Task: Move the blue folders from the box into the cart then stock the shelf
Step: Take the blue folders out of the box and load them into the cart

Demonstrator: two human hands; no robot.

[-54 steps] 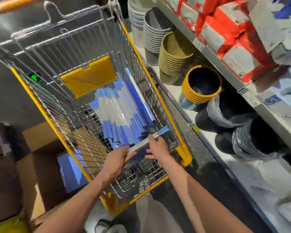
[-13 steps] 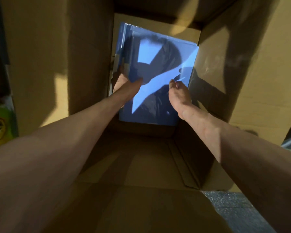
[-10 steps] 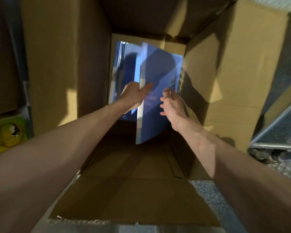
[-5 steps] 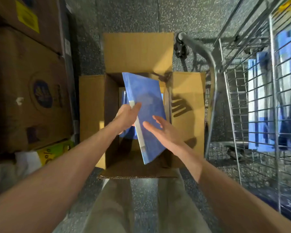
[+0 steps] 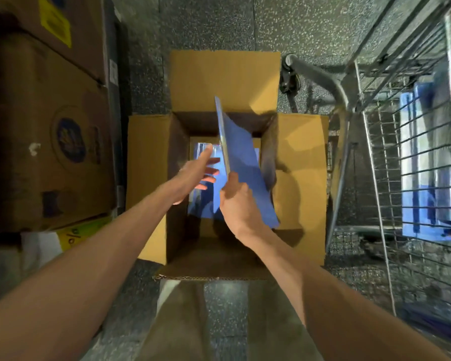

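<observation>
Folder [image 5: 242,157] tilts on edge above the box [image 5: 151,178], my right hand [image 5: 238,204] gripping its near end, I judge to clear the walls; left hand [image 5: 193,175] hovers released, empty.

Looking straight down at an open cardboard box [image 5: 151,178] on a speckled floor [image 5: 219,22], mid-frame. The right hand [image 5: 238,204] grips a blue folder [image 5: 245,162], tilted on edge above the box. The left hand [image 5: 193,175] hovers beside it, fingers straight. More folders [image 5: 202,204] lie inside the box. A wire cart [image 5: 375,178] stands at right, stacked cartons [image 5: 50,126] at left.
</observation>
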